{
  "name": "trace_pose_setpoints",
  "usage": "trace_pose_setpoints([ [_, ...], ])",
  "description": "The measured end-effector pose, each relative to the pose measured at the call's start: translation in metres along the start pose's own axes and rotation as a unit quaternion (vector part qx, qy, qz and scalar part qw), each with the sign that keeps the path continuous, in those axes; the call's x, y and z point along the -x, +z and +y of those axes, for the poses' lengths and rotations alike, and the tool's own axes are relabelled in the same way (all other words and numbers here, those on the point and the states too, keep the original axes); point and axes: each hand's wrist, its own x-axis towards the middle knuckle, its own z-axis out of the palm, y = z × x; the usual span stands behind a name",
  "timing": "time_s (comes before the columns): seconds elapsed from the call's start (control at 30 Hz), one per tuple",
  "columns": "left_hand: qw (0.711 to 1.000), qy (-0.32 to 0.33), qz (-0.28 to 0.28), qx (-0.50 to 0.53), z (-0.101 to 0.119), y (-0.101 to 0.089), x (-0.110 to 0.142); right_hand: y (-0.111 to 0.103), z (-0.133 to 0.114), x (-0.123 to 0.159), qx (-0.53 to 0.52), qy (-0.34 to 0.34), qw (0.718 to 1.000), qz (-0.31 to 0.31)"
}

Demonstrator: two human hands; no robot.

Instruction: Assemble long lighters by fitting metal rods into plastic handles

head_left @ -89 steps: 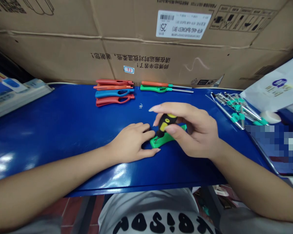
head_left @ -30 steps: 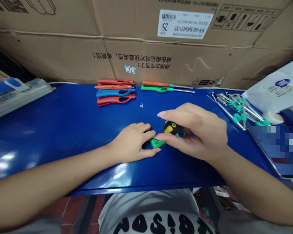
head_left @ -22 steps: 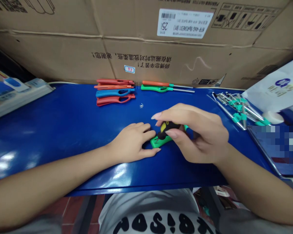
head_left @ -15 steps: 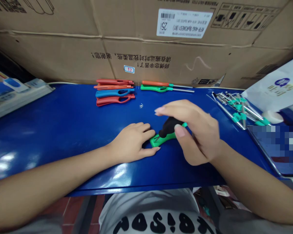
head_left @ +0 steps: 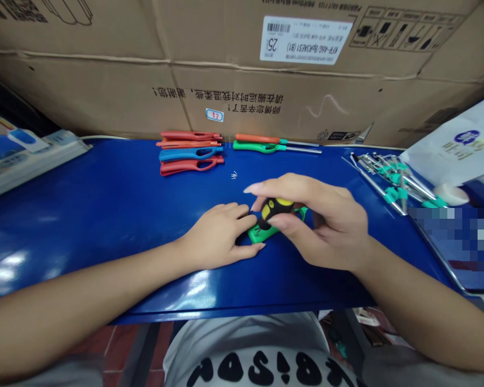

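Observation:
A green lighter handle [head_left: 258,235] lies on the blue table in front of me. My left hand [head_left: 215,236] rests on the tabletop, with thumb and index finger gripping the handle's left end. A short screwdriver [head_left: 273,210], black with yellow patches, stands tilted over that end, and its shaft meets the green plastic. Around the screwdriver's grip curl the thumb and fingers of my right hand [head_left: 331,223]. That hand covers most of the handle's right part. Behind my hands lie several tiny screws [head_left: 234,175], too small to make out clearly.
Red, orange and blue lighter shells [head_left: 191,155] lie at the back, beside long lighters with metal tubes [head_left: 302,150]. Metal tubes with teal fittings [head_left: 399,180] are piled at right near a white bag [head_left: 447,140]. A power strip [head_left: 36,158] sits left; a cardboard box [head_left: 116,97] stands behind.
My right hand has turned around the screwdriver; its yellow patches now show and the thumb has shifted left. My left hand and the green handle have stayed in place.

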Motion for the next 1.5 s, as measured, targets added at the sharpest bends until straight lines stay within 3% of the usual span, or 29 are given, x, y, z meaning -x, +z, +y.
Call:
trace_pose_setpoints([
  [0.13,1.000,0.001,-0.001,0.002,0.0004,-0.0006,-0.0004,-0.0005,-0.0012,-0.0004,0.127,-0.025,0.990,0.061],
  [0.33,1.000,0.009,-0.004,-0.019,-0.0003,0.0001,-0.0004,0.0018,0.0033,-0.0001,-0.032,0.005,0.999,0.023],
  [0.47,1.000,0.005,0.001,-0.006,-0.0006,0.0011,0.0001,0.0014,0.0013,0.0010,0.086,-0.048,0.992,0.080],
  [0.53,1.000,0.002,0.005,0.003,-0.0005,0.0011,0.0005,0.0006,0.0006,0.0018,0.132,-0.057,0.987,0.070],
  [0.67,1.000,0.008,0.001,-0.011,-0.0006,0.0007,0.0009,0.0022,0.0019,0.0011,0.009,-0.026,1.000,0.006],
  [0.73,1.000,0.007,-0.002,-0.013,-0.0007,0.0005,0.0005,0.0036,0.0025,-0.0001,-0.045,-0.011,0.999,0.007],
  [0.87,1.000,0.002,0.004,0.010,-0.0006,0.0005,-0.0001,0.0022,0.0016,-0.0005,0.063,-0.042,0.995,0.069],
  [0.93,1.000,-0.001,0.010,0.013,-0.0005,0.0006,-0.0001,0.0004,0.0012,0.0000,0.116,-0.053,0.990,0.059],
  [1.07,1.000,0.006,0.002,-0.004,-0.0007,0.0005,0.0001,0.0010,0.0020,-0.0008,0.013,-0.055,0.998,0.011],
  [1.13,1.000,0.008,0.003,-0.003,-0.0009,0.0009,0.0003,0.0030,0.0026,-0.0015,-0.030,-0.055,0.998,0.030],
  [1.27,0.999,0.000,0.021,0.031,-0.0014,0.0021,0.0008,0.0032,0.0023,-0.0007,0.067,-0.068,0.992,0.087],
  [1.37,1.000,0.001,0.012,0.025,-0.0014,0.0020,0.0008,-0.0005,0.0009,-0.0003,0.095,-0.073,0.991,0.060],
  [1.5,1.000,0.002,-0.006,-0.004,-0.0007,0.0005,0.0005,-0.0034,0.0001,-0.0023,-0.027,-0.017,0.999,-0.014],
])
